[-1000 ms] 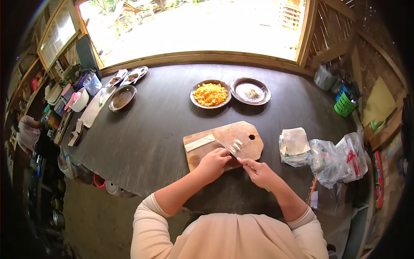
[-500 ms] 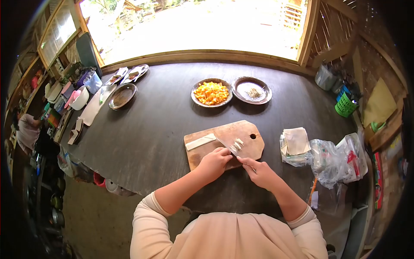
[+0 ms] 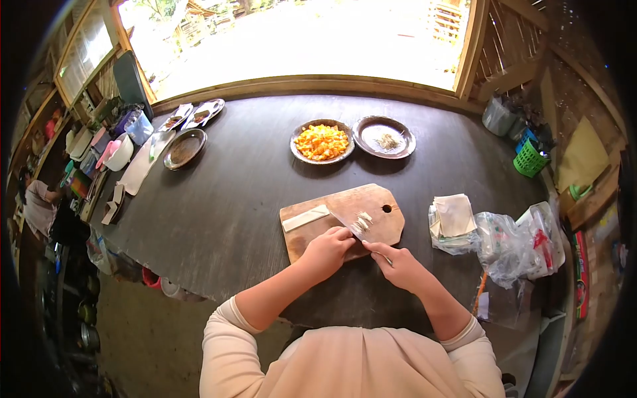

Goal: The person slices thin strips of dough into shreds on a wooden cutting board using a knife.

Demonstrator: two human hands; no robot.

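Glaring overexposed daylight from ahead, dim interior, fisheye curvature, black corners.

Bright daylight fills a wide wood-framed window (image 3: 298, 83) above a dark table (image 3: 232, 219) between cluttered, slatted wooden walls (image 3: 507, 50).

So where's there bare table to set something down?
The widest bare patch lies between the dark dish and the cutting board. Another separates the board from the plate of orange pieces. Clutter crowds the white bowl and the plastic bag.
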